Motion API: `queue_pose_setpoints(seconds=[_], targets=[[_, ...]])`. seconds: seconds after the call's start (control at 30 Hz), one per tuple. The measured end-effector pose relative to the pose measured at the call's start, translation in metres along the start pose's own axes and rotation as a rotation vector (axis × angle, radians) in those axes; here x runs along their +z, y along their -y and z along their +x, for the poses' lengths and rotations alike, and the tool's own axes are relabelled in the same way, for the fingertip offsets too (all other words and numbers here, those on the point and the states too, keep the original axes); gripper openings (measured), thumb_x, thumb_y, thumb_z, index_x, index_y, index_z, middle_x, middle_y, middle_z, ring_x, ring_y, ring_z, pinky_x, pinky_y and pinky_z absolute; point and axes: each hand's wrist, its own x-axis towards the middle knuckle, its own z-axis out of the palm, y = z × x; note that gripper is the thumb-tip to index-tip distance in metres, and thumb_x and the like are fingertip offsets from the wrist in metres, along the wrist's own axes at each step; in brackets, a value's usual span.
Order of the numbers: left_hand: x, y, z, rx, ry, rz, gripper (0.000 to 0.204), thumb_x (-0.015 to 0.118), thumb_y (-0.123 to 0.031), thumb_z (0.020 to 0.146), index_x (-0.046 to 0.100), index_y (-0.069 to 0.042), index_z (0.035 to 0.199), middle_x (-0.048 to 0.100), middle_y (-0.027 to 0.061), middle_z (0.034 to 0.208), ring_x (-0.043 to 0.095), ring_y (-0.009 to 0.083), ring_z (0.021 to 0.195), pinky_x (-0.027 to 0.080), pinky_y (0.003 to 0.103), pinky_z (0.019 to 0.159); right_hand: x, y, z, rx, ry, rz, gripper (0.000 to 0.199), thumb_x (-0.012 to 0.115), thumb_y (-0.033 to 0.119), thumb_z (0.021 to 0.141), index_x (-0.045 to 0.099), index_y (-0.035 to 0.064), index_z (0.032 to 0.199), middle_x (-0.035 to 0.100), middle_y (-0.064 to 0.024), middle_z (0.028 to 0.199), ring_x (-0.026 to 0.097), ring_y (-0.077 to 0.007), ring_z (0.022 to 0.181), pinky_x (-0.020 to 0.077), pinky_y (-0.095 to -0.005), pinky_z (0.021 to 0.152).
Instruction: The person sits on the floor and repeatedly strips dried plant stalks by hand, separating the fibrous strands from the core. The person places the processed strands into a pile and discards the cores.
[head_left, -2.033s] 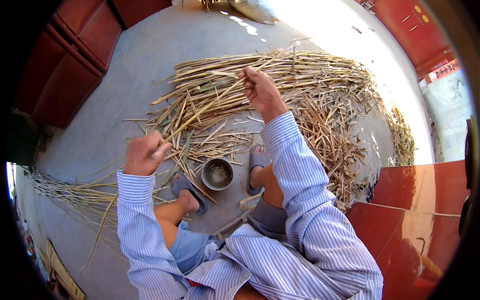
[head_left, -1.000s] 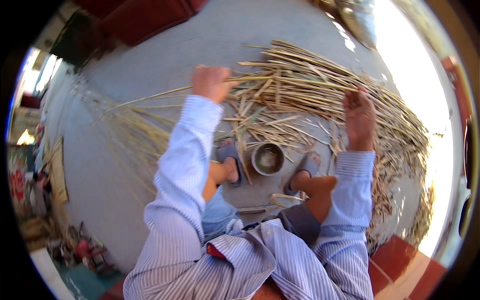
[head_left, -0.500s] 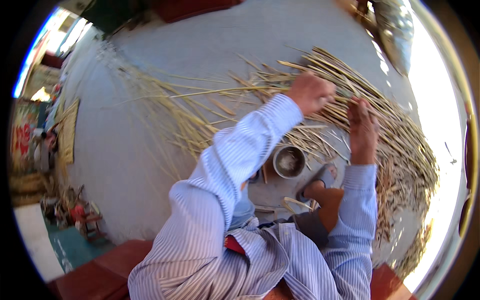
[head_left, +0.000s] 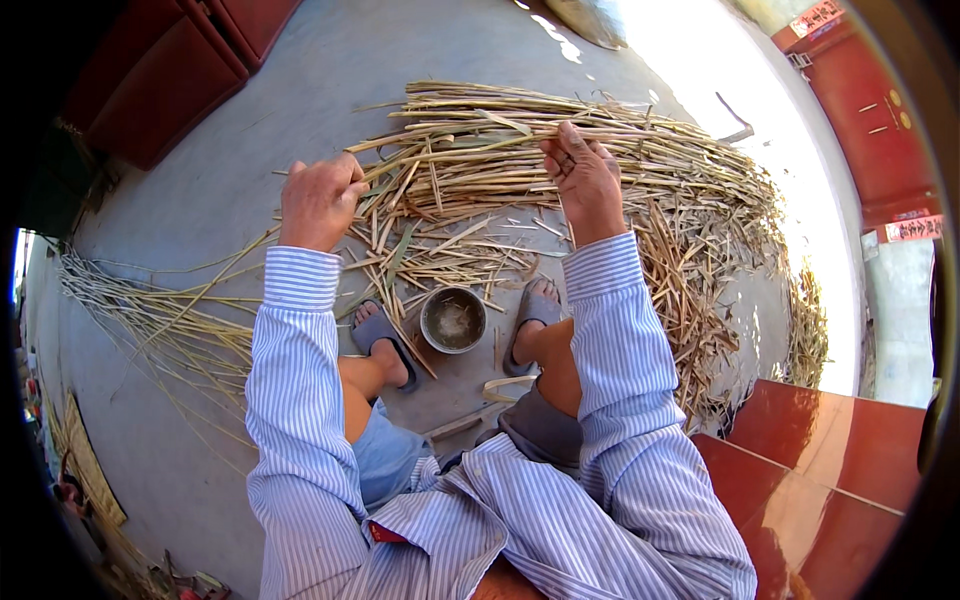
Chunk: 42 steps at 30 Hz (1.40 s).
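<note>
My left hand [head_left: 322,203] is closed in a fist at the left end of a heap of long dry stalks [head_left: 560,165]. A thin stalk [head_left: 400,160] shows at its knuckles, and the grip itself is partly hidden. Farther right, my right hand [head_left: 585,190] is raised over the heap, thumb and forefinger pinched on a stalk that runs leftward across it. Whether both hands hold the same stalk, I cannot tell. Below the heap, between my sandalled feet, a round metal bowl [head_left: 453,320] stands on the floor with cloudy contents.
Longer thin stalks [head_left: 170,310] fan out at the left. Dry leaf scraps [head_left: 675,290] pile up at the right. A dark red sofa-like piece [head_left: 165,85] stands at upper left, a sack [head_left: 590,20] at the top, and a glossy red tiled surface [head_left: 810,450] at lower right.
The view has turned to the right. My hands, close together before, are now well apart, the left one out at the heap's left end. My right fingers have turned upward into a pinch.
</note>
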Motion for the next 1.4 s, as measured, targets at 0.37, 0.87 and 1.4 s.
queue_pose_setpoints(seconds=[0.37,0.87,1.4], targets=[[0.005,-0.049,0.025,0.055,-0.061,-0.442,0.014,0.069,-0.022,0.081,0.066,-0.008,0.078,0.065,0.0080,0.068,0.060,0.0271,0.065,0.039,0.039,0.067,0.014,0.000,-0.019,0.080,0.100,-0.276,0.030,0.066,0.031,0.092,0.063,0.0016,0.100,0.069,-0.0081,0.094,0.066,-0.0124,0.075,0.0543,-0.0230,0.061],[0.021,-0.074,0.033,0.068,0.039,-0.563,0.017,0.071,-0.020,0.082,0.066,-0.004,0.082,0.066,0.0111,0.071,0.061,0.0279,0.062,0.042,0.038,0.060,0.010,0.000,-0.021,0.053,0.257,0.104,0.025,0.058,0.017,0.096,0.058,0.0037,0.117,0.069,-0.0098,0.104,0.067,-0.0123,0.082,0.0541,-0.0213,0.065],[0.039,-0.103,0.044,0.341,-0.424,-0.198,0.014,0.075,-0.018,0.079,0.063,-0.009,0.077,0.062,0.0063,0.071,0.057,0.0260,0.065,0.041,0.037,0.061,0.018,-0.004,-0.030,0.061,0.028,0.108,0.022,0.068,0.026,0.090,0.062,0.0056,0.092,0.069,-0.0070,0.086,0.066,-0.0115,0.072,0.0537,-0.0196,0.059]])
